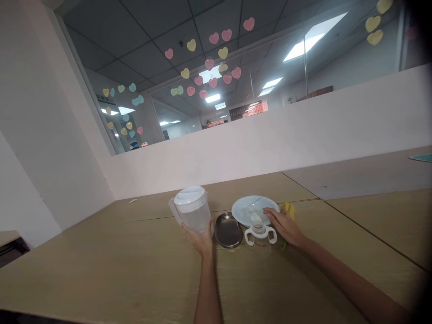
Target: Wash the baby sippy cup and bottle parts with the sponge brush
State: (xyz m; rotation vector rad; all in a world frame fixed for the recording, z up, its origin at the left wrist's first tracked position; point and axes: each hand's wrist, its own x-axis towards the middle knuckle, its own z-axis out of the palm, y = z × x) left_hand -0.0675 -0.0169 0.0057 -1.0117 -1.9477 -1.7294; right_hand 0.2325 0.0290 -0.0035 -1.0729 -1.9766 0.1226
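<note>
A clear pitcher (196, 218) with a white lid stands on the table, and my left hand (200, 238) is spread around its lower front. My right hand (283, 225) reaches over the right edge of a pale plate (239, 210), fingers stretched out, with nothing seen held in it. Something clear and white lies in the plate, too unclear to name. Just in front of the plate is a clear bottle (259, 228) with two white handles. A dark metal tray (228, 230) sits between the pitcher and the bottle. Behind my right hand a yellow object (289, 209) is partly hidden.
The wooden table (118, 265) reaches back to a white wall (236, 157) under a window with heart-shaped notes. A small pale piece (132, 200) lies at the back left. A teal-topped object (421, 158) is at the far right.
</note>
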